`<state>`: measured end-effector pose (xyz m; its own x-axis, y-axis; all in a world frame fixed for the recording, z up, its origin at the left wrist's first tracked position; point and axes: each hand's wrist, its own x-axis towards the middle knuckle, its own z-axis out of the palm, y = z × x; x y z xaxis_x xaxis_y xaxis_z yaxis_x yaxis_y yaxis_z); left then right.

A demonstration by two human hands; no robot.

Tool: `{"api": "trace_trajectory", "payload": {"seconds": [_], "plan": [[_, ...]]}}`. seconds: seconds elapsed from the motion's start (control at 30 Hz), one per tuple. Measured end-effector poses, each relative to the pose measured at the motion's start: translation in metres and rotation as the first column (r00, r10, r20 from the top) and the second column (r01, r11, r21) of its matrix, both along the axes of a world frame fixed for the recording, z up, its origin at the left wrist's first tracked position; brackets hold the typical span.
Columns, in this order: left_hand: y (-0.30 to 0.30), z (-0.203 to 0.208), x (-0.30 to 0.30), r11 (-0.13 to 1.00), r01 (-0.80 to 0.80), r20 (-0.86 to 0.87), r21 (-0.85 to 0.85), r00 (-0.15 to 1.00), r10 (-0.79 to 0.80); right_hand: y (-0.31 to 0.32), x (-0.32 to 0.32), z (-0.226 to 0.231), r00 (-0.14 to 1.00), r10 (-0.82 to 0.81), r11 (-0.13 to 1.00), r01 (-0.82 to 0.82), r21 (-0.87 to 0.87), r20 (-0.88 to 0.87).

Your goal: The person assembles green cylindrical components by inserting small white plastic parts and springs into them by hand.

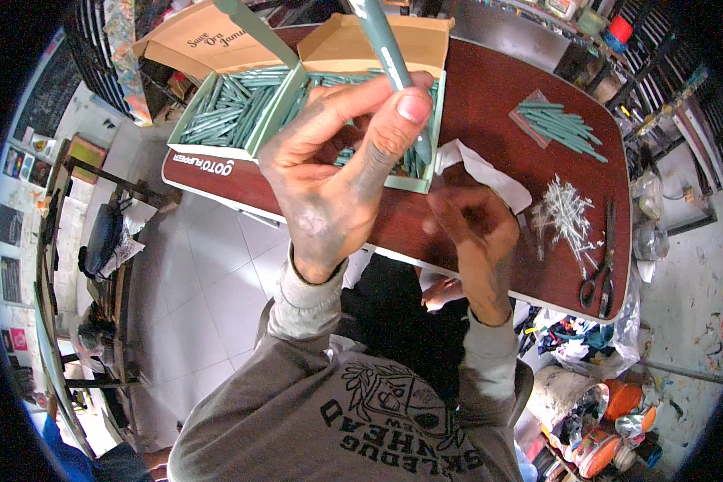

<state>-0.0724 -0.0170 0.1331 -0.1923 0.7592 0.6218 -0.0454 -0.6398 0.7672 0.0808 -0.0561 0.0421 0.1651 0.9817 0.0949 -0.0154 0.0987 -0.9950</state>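
Between the thumb and fingers of my left hand [329, 173] is a dark green pen [383, 46], raised close to the camera with its upper end cut off by the picture's edge. My right hand [487, 245], lower and to the right, has its fingers curled round a white cloth or tissue [494, 178], which spreads out beyond them. Behind my left hand, a pale green box [257, 138] on the table is filled with similar green pens [231, 108]. My left hand partly covers a second box [413, 181] of these pens.
On the dark red table [478, 88] lie more green pens [562, 127] on a clear plastic bag, a pile of thin white sticks [569, 215] and black scissors [599, 289]. Orange and white containers [574, 406] stand at the lower right. Part of another person [64, 442] shows at lower left.
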Motion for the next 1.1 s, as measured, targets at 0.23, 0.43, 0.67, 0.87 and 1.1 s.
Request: {"api": "trace_trajectory", "payload": {"seconds": [0.23, 0.43, 0.67, 0.87, 1.1], "plan": [[-0.005, 0.006, 0.004, 0.98, 0.158, 0.032, -0.12, 0.987, -0.155, -0.005, 0.066, -0.051, 0.614, -0.415, 0.906, 0.21, 0.368, 0.672], [-0.004, -0.021, 0.032, 0.895, 0.299, -0.064, -0.332, 0.939, -0.338, -0.005, 0.077, -0.006, 0.692, -0.443, 0.889, 0.26, 0.376, 0.57], [-0.022, -0.048, 0.064, 0.761, 0.454, -0.228, -0.463, 0.769, -0.597, -0.001, 0.091, 0.072, 0.998, 0.034, 0.991, -0.025, 0.134, -0.06], [-0.042, -0.049, 0.083, 0.699, 0.501, -0.242, -0.511, 0.696, -0.676, -0.009, 0.112, 0.082, 0.97, -0.08, 0.967, 0.02, 0.253, 0.228], [-0.061, -0.062, 0.079, 0.482, 0.642, 0.027, -0.596, 0.616, -0.787, -0.027, 0.116, 0.089, 0.976, -0.074, 0.983, 0.036, 0.182, 0.207]]}}
